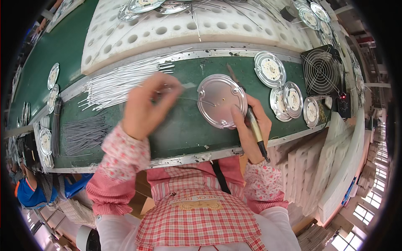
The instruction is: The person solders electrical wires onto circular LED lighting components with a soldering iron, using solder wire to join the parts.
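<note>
My right hand (253,121) grips a round silver metal plate (213,94) with its thumb on the face, together with a soldering iron (254,125) whose tip points away from me behind the plate. A thin grey wire (192,99) runs from the plate toward my left hand (153,100), whose curled, slightly blurred fingers are pinched at its end, left of the plate. Beyond that hand lies a spread bundle of white wires (113,81); grey wires (83,131) lie at the left.
Round plates with boards (268,69) lie right, beside a fan (320,71) and a small control box (344,108). A perforated foam slab (146,37) spans the back; foam sheets (318,171) stand below right. A person in blue (35,192) is at far lower left.
</note>
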